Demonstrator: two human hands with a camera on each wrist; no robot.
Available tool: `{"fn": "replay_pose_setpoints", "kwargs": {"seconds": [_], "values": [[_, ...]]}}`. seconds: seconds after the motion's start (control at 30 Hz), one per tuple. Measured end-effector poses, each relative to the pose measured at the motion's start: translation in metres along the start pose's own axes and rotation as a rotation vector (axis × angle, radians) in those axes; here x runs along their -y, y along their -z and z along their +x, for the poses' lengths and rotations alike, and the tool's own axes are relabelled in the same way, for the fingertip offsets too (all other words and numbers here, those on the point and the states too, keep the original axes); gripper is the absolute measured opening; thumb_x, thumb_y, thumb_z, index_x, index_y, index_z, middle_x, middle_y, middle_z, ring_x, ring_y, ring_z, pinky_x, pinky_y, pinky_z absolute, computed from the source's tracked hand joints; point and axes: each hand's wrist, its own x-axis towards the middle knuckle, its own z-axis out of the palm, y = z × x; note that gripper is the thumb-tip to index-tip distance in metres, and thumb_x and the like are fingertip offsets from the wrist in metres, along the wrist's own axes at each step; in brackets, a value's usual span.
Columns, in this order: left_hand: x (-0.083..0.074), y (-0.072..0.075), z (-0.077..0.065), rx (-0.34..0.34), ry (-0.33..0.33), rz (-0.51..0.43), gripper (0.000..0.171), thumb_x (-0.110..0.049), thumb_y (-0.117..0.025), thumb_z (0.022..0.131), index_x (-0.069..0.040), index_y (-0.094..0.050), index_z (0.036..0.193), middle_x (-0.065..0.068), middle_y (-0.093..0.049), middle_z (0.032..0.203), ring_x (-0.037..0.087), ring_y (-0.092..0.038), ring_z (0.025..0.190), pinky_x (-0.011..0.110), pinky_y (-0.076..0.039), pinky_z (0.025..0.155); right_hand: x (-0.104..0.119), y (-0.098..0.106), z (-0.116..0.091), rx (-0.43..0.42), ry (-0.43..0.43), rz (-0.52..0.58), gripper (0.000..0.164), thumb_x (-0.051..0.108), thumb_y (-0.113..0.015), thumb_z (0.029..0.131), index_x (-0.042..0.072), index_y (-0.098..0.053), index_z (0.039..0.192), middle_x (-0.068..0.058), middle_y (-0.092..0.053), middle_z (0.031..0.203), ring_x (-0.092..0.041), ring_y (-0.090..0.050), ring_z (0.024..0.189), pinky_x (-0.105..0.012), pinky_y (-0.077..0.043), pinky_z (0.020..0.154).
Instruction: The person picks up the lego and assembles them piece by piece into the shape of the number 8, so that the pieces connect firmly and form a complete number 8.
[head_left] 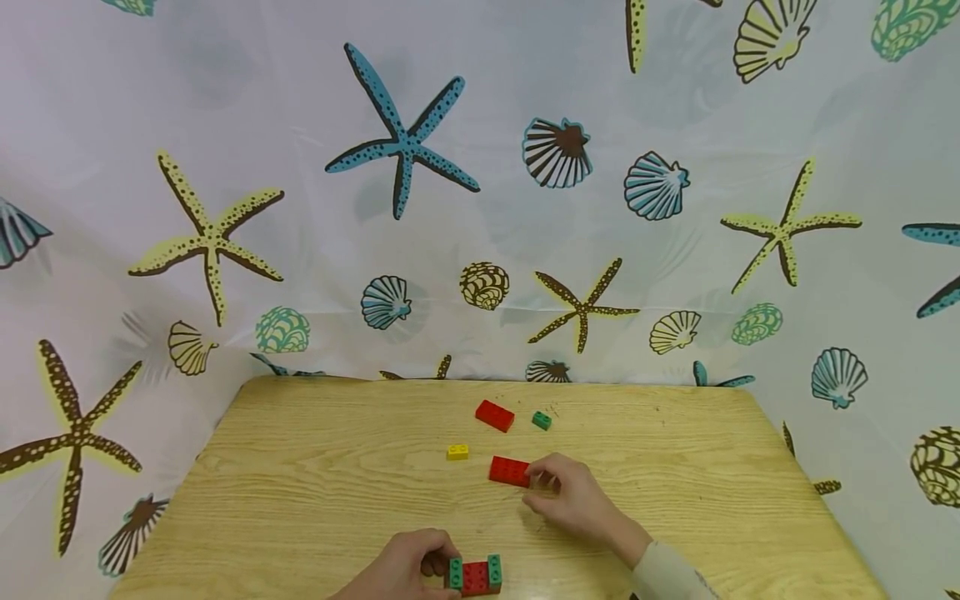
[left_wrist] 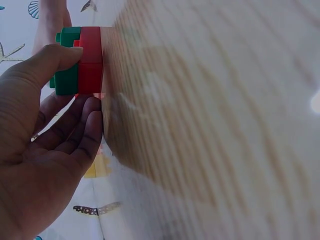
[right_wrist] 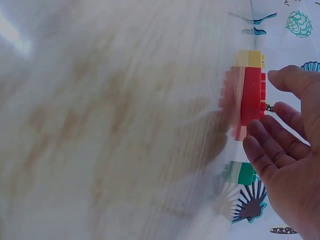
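Near the front edge of the table, my left hand grips a red building brick with a green brick standing on each end. In the left wrist view the thumb presses the side of this assembly, and the other fingers are partly hidden behind and below it. My right hand is at the right end of a separate long red brick, thumb and fingers spread. The right wrist view shows that red brick beyond the parted fingers; whether a fingertip touches it I cannot tell.
Farther back on the wooden table lie another red brick, a small green brick and a small yellow brick. A white curtain printed with shells and starfish surrounds the table's back and sides.
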Motion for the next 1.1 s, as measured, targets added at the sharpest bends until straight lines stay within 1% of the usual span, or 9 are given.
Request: {"fn": "replay_pose_setpoints", "kwargs": {"seconds": [0.3,0.6,0.8,1.1], "values": [[0.002,0.0,0.0,-0.001,0.01,0.001,0.026,-0.025,-0.088,0.088,-0.015,-0.073,0.107,-0.002,-0.068,0.096,0.015,-0.061,0.085,0.023,-0.05,0.074,-0.002,0.0,0.008,-0.013,-0.025,-0.003,0.035,0.018,-0.081,0.093,0.003,-0.071,0.124,-0.009,-0.072,0.112,-0.024,-0.066,0.097,-0.032,-0.057,0.083],[0.0,0.0,0.0,0.002,0.005,-0.002,0.026,-0.024,-0.088,0.088,-0.015,-0.072,0.107,-0.002,-0.069,0.096,0.015,-0.061,0.085,0.023,-0.051,0.074,-0.005,-0.002,0.013,-0.024,-0.046,-0.008,0.043,0.016,-0.082,0.092,0.0,-0.068,0.128,-0.007,-0.071,0.112,-0.022,-0.066,0.097,-0.031,-0.056,0.082],[0.0,0.0,0.0,-0.001,0.005,0.006,0.026,-0.025,-0.088,0.088,-0.015,-0.073,0.106,-0.003,-0.068,0.095,0.015,-0.061,0.085,0.023,-0.051,0.074,-0.006,-0.002,0.016,-0.006,-0.056,-0.018,0.044,0.017,-0.081,0.093,0.0,-0.068,0.131,-0.006,-0.07,0.111,-0.021,-0.065,0.098,-0.032,-0.056,0.083],[-0.001,0.0,-0.001,-0.002,0.001,0.017,0.025,-0.024,-0.088,0.088,-0.015,-0.073,0.106,-0.003,-0.068,0.094,0.014,-0.061,0.084,0.023,-0.051,0.074,-0.008,-0.003,0.02,0.019,-0.064,-0.042,0.045,0.019,-0.081,0.093,-0.001,-0.068,0.131,-0.005,-0.069,0.112,-0.021,-0.064,0.098,-0.03,-0.054,0.082]]}}
